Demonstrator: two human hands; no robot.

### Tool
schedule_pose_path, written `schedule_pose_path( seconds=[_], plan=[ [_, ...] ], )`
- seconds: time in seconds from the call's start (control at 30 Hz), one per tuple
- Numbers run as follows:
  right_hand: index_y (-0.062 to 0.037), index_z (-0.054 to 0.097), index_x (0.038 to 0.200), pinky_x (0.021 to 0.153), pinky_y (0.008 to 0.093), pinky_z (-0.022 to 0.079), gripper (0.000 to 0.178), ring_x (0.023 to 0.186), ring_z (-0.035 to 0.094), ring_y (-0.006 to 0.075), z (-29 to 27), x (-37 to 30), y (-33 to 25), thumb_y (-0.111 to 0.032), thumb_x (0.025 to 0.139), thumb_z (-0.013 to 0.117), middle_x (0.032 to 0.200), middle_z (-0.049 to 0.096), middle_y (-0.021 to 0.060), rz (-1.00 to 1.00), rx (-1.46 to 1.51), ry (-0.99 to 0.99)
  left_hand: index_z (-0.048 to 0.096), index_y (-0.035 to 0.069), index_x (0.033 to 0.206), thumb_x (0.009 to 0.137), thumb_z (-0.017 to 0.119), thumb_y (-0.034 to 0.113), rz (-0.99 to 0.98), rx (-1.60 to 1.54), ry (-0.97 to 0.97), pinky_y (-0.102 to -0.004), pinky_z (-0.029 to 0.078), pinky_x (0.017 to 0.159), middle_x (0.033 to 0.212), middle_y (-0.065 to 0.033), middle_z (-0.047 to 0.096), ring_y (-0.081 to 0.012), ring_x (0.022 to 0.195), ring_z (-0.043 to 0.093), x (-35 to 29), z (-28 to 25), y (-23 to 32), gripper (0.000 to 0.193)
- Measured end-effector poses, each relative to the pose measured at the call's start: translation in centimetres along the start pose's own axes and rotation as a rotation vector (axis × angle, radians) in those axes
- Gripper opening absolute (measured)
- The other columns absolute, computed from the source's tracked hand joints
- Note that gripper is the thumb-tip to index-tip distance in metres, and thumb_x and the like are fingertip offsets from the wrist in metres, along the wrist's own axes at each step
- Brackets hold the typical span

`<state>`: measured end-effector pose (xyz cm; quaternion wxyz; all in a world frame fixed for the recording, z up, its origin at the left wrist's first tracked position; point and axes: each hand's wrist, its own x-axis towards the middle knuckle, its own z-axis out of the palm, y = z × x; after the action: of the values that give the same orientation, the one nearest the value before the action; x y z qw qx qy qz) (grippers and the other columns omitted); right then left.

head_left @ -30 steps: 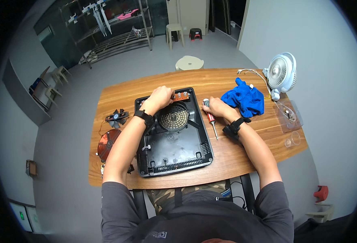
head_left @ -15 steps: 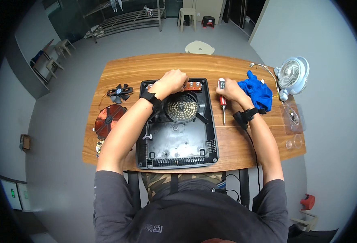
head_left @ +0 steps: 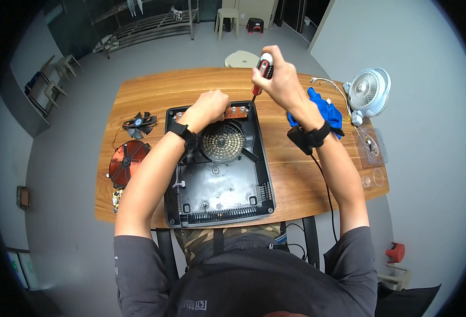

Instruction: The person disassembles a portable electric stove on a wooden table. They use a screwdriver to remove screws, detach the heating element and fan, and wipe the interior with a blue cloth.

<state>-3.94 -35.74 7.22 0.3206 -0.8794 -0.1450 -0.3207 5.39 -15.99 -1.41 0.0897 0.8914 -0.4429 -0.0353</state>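
Observation:
A black plastic appliance housing (head_left: 217, 179) lies open side up on the table, with a round grille (head_left: 222, 141) inside it. Along its far edge runs an orange-brown circuit board strip (head_left: 237, 112). My left hand (head_left: 209, 109) rests over this strip with fingers curled closed; what they pinch, if anything, is hidden. Beyond the housing's far right corner, my right hand (head_left: 287, 83) is wrapped round a red and black screwdriver (head_left: 265, 68) with a white end. Its shaft slants down to the strip's right end; whether the tip touches cannot be told.
Left of the housing lie a small black fan (head_left: 140, 126), a round copper-coloured coil (head_left: 129, 162) and a small board (head_left: 117, 201). To the right are a blue cloth (head_left: 325, 112), a pale desk fan (head_left: 369, 95) and a clear plastic tray (head_left: 371, 147). A black cable (head_left: 325, 182) trails from my right wrist.
My right hand has lifted the screwdriver from the table right of the housing and brought it left to the housing's far right corner. My left hand stays at the strip.

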Motion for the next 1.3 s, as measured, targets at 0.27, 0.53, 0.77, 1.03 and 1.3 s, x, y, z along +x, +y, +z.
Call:
schedule_pose_path(
  seconds=[0.27, 0.53, 0.77, 1.03, 1.3],
  plan=[
    [-0.0039, 0.048, 0.121, 0.062, 0.043, 0.056, 0.041, 0.067, 0.072, 0.0338, 1.6, -0.8, 0.2, -0.015, 0.09, 0.073, 0.076, 0.066, 0.0192, 0.088, 0.084, -0.066, 0.077, 0.006, 0.091, 0.07, 0.085, 0.006, -0.044, -0.066, -0.049, -0.0439, 0.058, 0.079, 0.09, -0.0147, 0.076, -0.0342, 0.089, 0.073, -0.2, -0.8, 0.3, 0.023],
    [-0.004, 0.048, 0.122, 0.067, 0.0461, 0.055, 0.045, 0.075, 0.07, 0.0412, 2.9, -1.2, 1.9, -0.016, 0.088, 0.075, 0.08, 0.067, 0.0224, 0.044, 0.06, -0.047, 0.078, 0.007, 0.094, 0.069, 0.085, 0.009, -0.023, -0.025, -0.043, -0.0438, 0.058, 0.08, 0.092, -0.0142, 0.076, -0.034, 0.091, 0.073, 0.1, -0.2, -0.2, 0.026],
    [-0.0033, 0.049, 0.121, 0.067, 0.0462, 0.055, 0.044, 0.077, 0.071, 0.0414, 2.8, -1.1, 1.7, -0.016, 0.088, 0.075, 0.082, 0.068, 0.0226, 0.04, 0.034, -0.056, 0.077, 0.007, 0.095, 0.07, 0.085, 0.008, -0.016, -0.046, -0.034, -0.0432, 0.058, 0.081, 0.092, -0.0134, 0.076, -0.0331, 0.092, 0.073, 0.3, 0.1, -0.4, 0.027],
    [-0.0031, 0.048, 0.117, 0.065, 0.0479, 0.054, 0.043, 0.077, 0.069, 0.0427, 3.1, -1.3, 1.0, -0.021, 0.09, 0.076, 0.081, 0.067, 0.0218, -0.033, -0.007, -0.045, 0.078, 0.007, 0.098, 0.07, 0.085, 0.007, -0.016, -0.031, -0.051, -0.0432, 0.058, 0.082, 0.094, -0.0141, 0.076, -0.0329, 0.093, 0.073, 0.1, -0.3, -0.3, 0.029],
    [-0.0021, 0.046, 0.112, 0.065, 0.0494, 0.054, 0.043, 0.08, 0.069, 0.0447, 3.4, -1.7, 0.9, -0.026, 0.091, 0.076, 0.083, 0.067, 0.0229, -0.074, -0.061, -0.041, 0.078, 0.007, 0.094, 0.07, 0.085, 0.007, -0.018, -0.061, -0.057, -0.0432, 0.058, 0.081, 0.092, -0.0138, 0.076, -0.0327, 0.092, 0.073, 0.1, -0.4, -0.3, 0.025]
  ],
)
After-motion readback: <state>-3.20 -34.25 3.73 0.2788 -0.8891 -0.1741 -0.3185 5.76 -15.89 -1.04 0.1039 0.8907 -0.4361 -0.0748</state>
